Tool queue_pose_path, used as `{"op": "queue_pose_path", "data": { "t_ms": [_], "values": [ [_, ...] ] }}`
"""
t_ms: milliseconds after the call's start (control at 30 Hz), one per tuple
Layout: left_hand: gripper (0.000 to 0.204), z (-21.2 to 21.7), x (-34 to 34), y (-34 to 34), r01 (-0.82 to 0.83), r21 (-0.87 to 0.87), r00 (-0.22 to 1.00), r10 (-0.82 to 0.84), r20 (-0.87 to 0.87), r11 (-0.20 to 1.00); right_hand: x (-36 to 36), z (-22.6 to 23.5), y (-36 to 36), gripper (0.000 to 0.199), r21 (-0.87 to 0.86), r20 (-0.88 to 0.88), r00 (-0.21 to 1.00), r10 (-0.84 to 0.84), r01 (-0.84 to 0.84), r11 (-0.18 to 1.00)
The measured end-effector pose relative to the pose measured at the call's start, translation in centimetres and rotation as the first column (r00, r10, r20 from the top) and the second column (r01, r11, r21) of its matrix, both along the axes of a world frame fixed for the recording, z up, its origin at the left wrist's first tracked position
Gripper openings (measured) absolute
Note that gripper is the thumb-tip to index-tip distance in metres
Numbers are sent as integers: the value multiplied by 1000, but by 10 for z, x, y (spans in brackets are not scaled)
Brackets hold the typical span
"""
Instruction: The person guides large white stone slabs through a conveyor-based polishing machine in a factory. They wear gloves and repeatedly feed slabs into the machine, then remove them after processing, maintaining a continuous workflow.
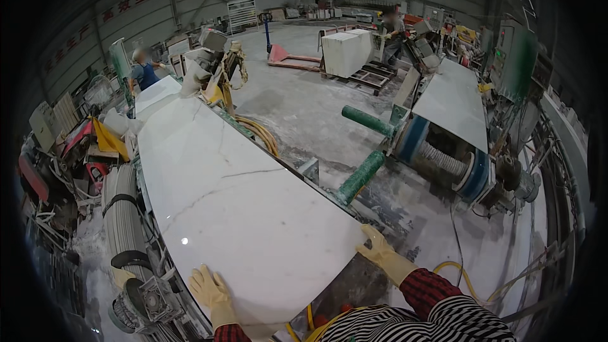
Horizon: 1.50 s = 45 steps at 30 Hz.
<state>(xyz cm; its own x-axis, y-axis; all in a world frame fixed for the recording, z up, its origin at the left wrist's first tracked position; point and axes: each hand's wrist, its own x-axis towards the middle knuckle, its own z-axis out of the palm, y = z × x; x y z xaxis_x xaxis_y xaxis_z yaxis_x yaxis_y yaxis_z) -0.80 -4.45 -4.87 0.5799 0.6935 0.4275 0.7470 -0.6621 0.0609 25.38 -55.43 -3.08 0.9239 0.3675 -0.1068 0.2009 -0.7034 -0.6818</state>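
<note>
From the hands (213, 292) (382, 253), a long white slab (250, 215) points forward-left.

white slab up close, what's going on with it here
A person in yellow gloves has both hands on the white slab, which lies flat and has thin grey veins. The left hand rests open near the slab's near left edge; the right hand is at its right edge. Green rollers stick out beside it. Beyond its far end is a co-worker in blue, and another co-worker stands by a white stack.
</note>
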Motion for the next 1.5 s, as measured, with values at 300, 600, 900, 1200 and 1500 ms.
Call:
{"op": "queue_pose_path", "data": {
  "t_ms": [300, 600, 900, 1200, 1500],
  "values": [
    [56, 5, 0, -9, -21, -33, 1000, 21, -23, 999, -2, -8, -5, 87, 67, 95, 995, 9, -15, 998],
    [53, 11, -3, -15, 18, -44, 1000, -17, 18, 999, -6, -7, -8, 89, 33, 83, 997, -9, 6, 999],
    [52, 17, -5, -22, 18, -38, 999, -17, 32, 999, -8, -10, -11, 90, 69, 94, 995, -12, 6, 998],
    [53, 19, -7, -25, -2, -88, 1000, 2, 9, 996, -8, -16, -17, 91, 81, 38, 999, 2, -5, 997],
    [55, 15, -8, -27, -14, -81, 1000, 13, -11, 997, -8, -25, -23, 91, 135, 112, 994, 6, -21, 991]
  ]
}}
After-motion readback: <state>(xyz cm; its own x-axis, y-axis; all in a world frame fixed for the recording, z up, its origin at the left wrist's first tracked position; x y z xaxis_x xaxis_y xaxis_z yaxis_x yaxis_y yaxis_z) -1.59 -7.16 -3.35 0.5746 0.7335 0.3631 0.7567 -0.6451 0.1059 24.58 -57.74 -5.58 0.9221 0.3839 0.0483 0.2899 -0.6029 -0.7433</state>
